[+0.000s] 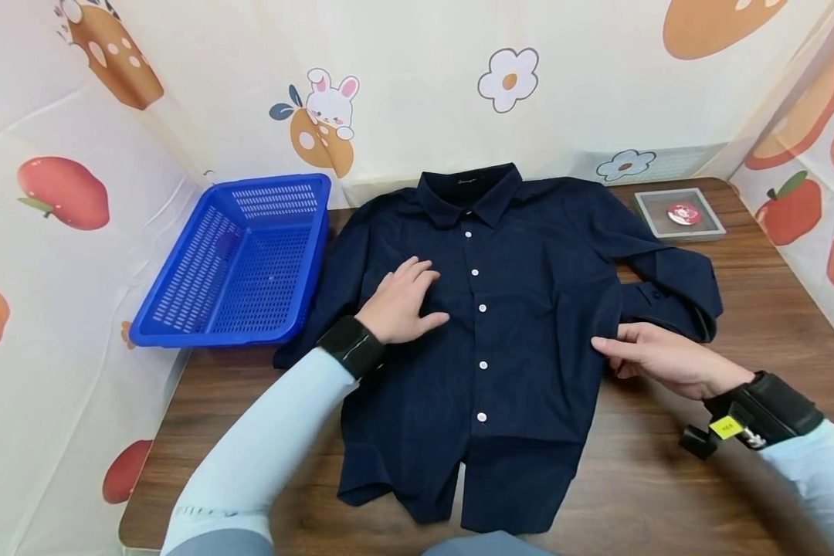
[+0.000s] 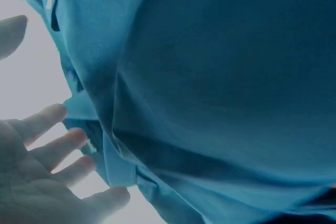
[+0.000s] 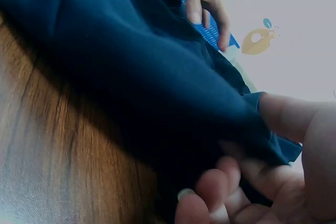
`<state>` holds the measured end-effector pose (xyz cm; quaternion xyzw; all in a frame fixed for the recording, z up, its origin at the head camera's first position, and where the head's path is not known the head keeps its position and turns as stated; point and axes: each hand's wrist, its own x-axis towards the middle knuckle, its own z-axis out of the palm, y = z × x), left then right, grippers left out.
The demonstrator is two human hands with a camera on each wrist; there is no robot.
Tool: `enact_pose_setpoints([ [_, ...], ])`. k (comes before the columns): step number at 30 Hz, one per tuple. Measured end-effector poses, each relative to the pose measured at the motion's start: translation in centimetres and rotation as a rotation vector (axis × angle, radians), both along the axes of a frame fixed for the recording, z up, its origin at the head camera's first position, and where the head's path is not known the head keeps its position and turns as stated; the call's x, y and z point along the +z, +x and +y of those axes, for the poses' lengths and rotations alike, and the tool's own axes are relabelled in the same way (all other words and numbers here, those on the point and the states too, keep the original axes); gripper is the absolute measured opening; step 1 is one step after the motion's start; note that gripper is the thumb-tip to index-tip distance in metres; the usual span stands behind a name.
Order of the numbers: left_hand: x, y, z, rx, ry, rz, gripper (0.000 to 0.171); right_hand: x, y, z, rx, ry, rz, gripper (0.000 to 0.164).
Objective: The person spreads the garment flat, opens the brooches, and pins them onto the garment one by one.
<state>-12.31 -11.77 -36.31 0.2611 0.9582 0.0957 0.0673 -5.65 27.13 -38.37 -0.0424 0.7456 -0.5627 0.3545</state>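
Observation:
A dark navy button-up shirt [image 1: 424, 401] lies front up, its collar [image 1: 469, 197] at the far side and white buttons down the middle. My right hand [image 1: 667, 359] pinches the shirt's right side edge below the sleeve [image 1: 656, 266], thumb on top; in the right wrist view the thumb [image 3: 289, 114] presses the cloth against the fingers. My left hand [image 1: 403, 305] hovers over the left chest with fingers spread and nothing held. The left wrist view shows its fingers [image 2: 60, 148] apart, beside the blue-looking cloth [image 2: 210, 77].
Left of the shirt stands a blue plastic basket [image 1: 299, 309], overlapping the left sleeve in the head view. A shallow grey-rimmed box [image 1: 649, 220] with a red round item [image 1: 684, 214] is at the back right of the wooden table [image 1: 667, 486]. Patterned cloth walls [image 1: 417, 46] surround it.

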Motion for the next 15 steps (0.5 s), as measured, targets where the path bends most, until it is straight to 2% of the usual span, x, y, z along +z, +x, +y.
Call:
enact_pose_setpoints([
  [4,-0.3,-1.8,2.1,-0.046,-0.085,-0.051,0.077,0.0,-0.3,-0.1,0.060,-0.071,0.058,0.025],
  [6,-0.7,-2.5,2.9,-0.047,-0.109,-0.100,0.080,-0.1,-0.5,-0.1,0.089,-0.119,0.091,0.024],
  [12,-2.1,-3.9,4.5,0.030,-0.177,-0.242,0.080,-0.3,-0.8,-0.3,0.147,-0.256,0.153,0.036],
  [15,-2.4,-4.1,5.0,0.048,-0.192,-0.256,0.078,-0.1,-0.8,-0.4,0.141,-0.217,0.199,0.033],
])
